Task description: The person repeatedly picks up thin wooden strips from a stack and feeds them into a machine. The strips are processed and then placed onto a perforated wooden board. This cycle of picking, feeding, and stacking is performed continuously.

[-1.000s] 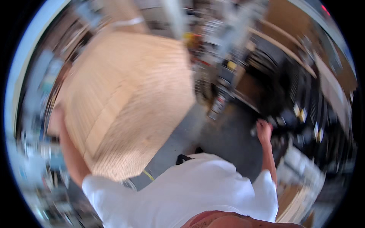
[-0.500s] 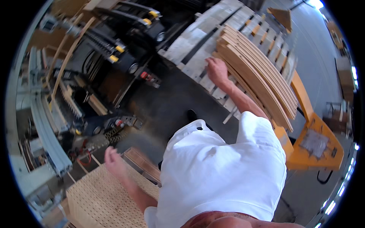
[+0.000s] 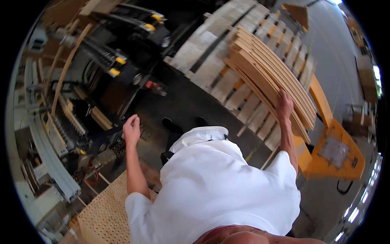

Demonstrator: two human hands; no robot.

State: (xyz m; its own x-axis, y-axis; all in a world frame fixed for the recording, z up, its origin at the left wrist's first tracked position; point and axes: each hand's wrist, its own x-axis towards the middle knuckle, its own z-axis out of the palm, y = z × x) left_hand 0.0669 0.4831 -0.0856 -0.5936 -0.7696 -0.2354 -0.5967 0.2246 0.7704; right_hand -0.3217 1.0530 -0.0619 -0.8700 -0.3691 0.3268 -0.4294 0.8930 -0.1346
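Note:
A stack of curved wooden boards (image 3: 264, 69) lies on a slatted wooden pallet (image 3: 203, 53) at the upper right. My right hand (image 3: 285, 105) is at the near side of this stack, its fingers curled against the edge of a board; the fingertips are partly hidden. My left hand (image 3: 131, 129) is raised over the floor at the left, loosely closed, with nothing visible in it. Below my left forearm is a stack of light wooden pieces (image 3: 106, 211) with rows of small holes.
An orange pallet jack (image 3: 335, 150) stands right of the pallet. Machinery with yellow-tipped parts (image 3: 118, 67) fills the upper left, with a curved metal rail (image 3: 50, 154) at the far left. Dark floor (image 3: 183, 101) lies between machinery and pallet.
My right hand has moved from above the pallet, left of the boards, back to the near side of the stack. My left hand has risen away from the perforated wood.

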